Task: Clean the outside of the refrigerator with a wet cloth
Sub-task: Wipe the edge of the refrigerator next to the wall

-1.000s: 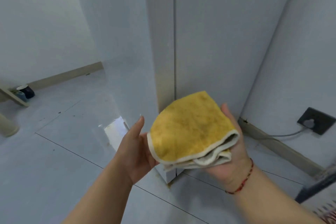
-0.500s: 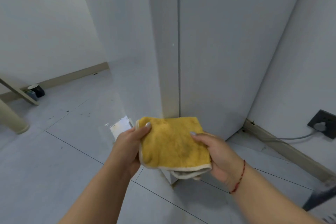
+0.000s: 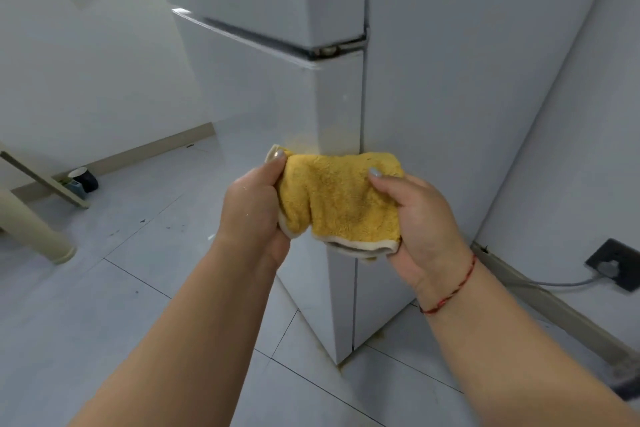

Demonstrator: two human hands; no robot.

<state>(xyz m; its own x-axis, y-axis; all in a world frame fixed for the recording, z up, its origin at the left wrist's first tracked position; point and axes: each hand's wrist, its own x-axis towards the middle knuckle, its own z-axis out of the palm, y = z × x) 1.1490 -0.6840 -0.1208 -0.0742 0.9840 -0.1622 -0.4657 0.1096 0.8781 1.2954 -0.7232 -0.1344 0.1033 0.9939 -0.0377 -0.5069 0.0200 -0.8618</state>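
Pale floor tiles (image 3: 104,305) and white walls surround the refrigerator (image 3: 450,97), whose front corner edge faces the camera. Both hands hold a folded yellow cloth (image 3: 339,204) in front of that corner, not yet against it (whether it is wet I cannot tell). The left hand (image 3: 254,211) pinches its left end; the right hand (image 3: 415,218) curls around its right side. A wall socket (image 3: 611,263) sits low nearby, so drips from an over-wet cloth could reach it.
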